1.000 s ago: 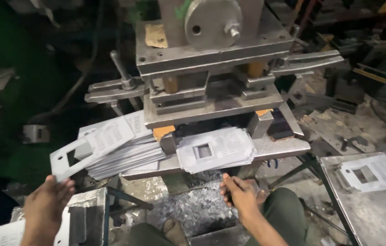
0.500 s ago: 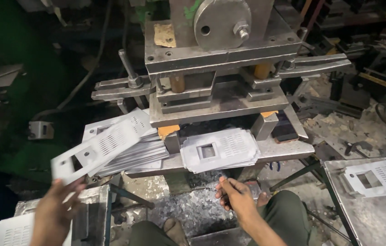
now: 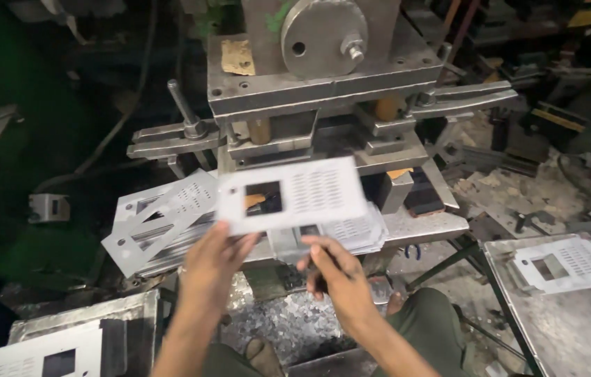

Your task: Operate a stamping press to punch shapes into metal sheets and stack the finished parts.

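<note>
Lifted off the stack, panel (image 3: 292, 194) lies crosswise, pinched by left hand (image 3: 212, 262); right hand (image 3: 337, 279) loosely curled.

Left hand (image 3: 213, 262) lifting a punched metal plate (image 3: 292, 194) before the press (image 3: 316, 77); right hand (image 3: 337, 279) just below, fingers loose.

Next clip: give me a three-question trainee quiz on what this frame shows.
1. True or false: the left hand holds up a perforated metal plate in front of the press.
2. Where does the finished plate lie? A) on the side table at right B) under the press ram C) on the floor
3. Fill in: the right hand reaches toward the plate resting on the press ____.

Key: 1 true; 2 A; 3 bed.
</note>
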